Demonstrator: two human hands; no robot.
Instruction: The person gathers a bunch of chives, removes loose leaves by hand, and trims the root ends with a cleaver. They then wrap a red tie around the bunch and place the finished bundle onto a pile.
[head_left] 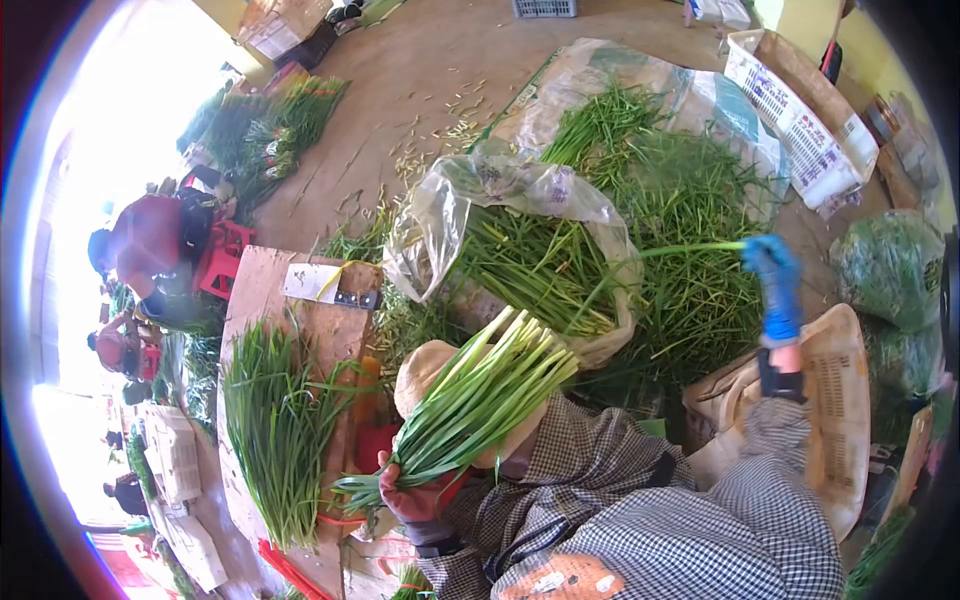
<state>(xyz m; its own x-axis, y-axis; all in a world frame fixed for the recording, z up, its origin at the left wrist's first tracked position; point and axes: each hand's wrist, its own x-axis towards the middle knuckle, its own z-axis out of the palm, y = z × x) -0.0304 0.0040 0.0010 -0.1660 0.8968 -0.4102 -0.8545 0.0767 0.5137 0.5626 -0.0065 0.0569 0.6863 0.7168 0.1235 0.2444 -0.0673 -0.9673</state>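
Left to right lie leaves on a board, an open plastic bag of stalks and a loose green heap. The left hand grips a bunch by its leafy end, beside the board; the right hand pinches one stalk, its fingers blurred.

Green stalks in left grip

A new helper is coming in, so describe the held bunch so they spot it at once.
Find the clear plastic bag of stalks. Between it and the checked clothing is the fanned green bunch, pale ends toward the bag. Unlike the darker pile on the wooden board, it is gripped near its leafy tips in the left hand.
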